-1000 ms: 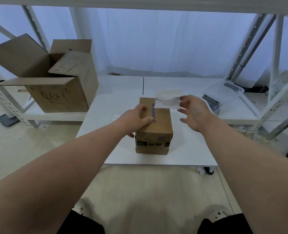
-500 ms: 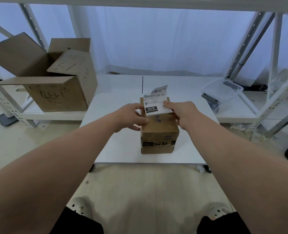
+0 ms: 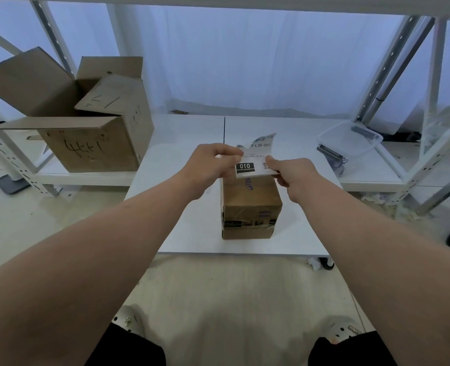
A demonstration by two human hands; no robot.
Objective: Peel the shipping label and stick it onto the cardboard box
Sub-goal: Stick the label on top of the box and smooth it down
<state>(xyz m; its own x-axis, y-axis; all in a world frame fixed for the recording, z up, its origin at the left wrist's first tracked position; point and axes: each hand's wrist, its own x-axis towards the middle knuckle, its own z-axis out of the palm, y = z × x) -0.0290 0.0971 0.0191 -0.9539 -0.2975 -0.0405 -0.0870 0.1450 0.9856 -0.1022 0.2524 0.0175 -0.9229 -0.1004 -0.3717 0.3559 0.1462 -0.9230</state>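
A small sealed cardboard box stands on the white table straight ahead of me. Above the box's far top edge I hold a white shipping label printed with "010" in a black block, its printed face toward me and its far corner curling up. My left hand pinches the label's left edge. My right hand pinches its right lower corner. My left fingers hide part of the label's text.
A large open cardboard box marked in black pen sits on the low white shelf at the left. A clear plastic tub with small dark items stands at the right. Metal rack posts frame both sides.
My left hand left the box's side and took the label's left edge. The label turned printed face toward me and now hangs above the box in both hands.
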